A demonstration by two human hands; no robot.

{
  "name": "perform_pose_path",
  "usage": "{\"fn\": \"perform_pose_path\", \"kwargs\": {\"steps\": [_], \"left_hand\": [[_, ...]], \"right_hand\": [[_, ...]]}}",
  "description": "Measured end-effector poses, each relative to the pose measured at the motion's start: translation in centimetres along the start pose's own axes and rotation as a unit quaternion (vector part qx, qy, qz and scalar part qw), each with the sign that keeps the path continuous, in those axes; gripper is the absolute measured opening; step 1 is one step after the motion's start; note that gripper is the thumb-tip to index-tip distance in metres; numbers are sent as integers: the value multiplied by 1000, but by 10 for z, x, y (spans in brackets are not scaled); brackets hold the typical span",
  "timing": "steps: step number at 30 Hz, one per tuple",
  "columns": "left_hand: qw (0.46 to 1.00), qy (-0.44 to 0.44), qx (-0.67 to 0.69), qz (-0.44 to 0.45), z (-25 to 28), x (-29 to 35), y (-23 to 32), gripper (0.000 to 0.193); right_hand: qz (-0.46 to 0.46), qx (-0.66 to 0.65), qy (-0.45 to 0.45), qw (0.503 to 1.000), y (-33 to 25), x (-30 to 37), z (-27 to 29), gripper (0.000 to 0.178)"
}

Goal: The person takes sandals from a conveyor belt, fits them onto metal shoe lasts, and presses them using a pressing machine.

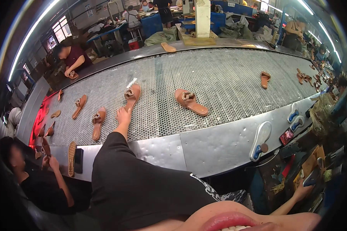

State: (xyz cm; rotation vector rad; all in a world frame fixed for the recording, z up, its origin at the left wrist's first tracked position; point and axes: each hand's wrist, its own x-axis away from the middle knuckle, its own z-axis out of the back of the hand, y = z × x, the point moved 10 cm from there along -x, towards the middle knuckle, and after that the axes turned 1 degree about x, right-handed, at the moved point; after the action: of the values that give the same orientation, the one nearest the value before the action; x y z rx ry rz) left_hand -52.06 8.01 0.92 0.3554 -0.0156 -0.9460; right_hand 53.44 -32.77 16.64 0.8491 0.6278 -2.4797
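Observation:
My left arm stretches over the perforated metal conveyor (227, 81). At its end my left hand (123, 114) closes on the heel end of a brown slide sandal (132, 96) with a decorated strap. Close by on the left lies a similar sandal (99, 123); another sandal (191, 102) rests to the right, apart from the hand. Low at the right edge, my right hand (304, 191) grips a dark blue-grey, tapered object (312, 177) whose kind I cannot make out. It is beside a cluttered bench with an open cardboard box (313, 161).
A tan sole (71, 158) and a dark phone (78, 160) lie on the metal ledge (158, 152). Further right are a clear sole-shaped piece (261, 139) and a red-screened device (286, 136). Co-workers handle sandals at far left and near left. More sandals cluster at far right.

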Motion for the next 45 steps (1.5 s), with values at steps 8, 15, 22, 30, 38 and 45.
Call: {"fn": "perform_pose_path", "kwargs": {"steps": [8,15,22,30,38,45], "left_hand": [[958,53,214,-181,68,-6,81,39],[606,-489,594,-203,35,254,302,45],[219,-867,448,23,75,523,369,49],[409,-649,640,-41,-1,402,457,25],[491,-674,512,-205,57,523,431,37],[345,-706,460,-414,90,604,415,42]], "right_hand": [[-18,-77,-9,997,0,11,8,67],[37,-433,44,900,-103,137,88,56],[-74,-646,-228,725,-278,251,110,51],[63,-616,-265,739,-251,260,135,42],[90,-585,-269,760,-242,263,146,51],[39,-569,-143,809,-200,253,160,49]]}}
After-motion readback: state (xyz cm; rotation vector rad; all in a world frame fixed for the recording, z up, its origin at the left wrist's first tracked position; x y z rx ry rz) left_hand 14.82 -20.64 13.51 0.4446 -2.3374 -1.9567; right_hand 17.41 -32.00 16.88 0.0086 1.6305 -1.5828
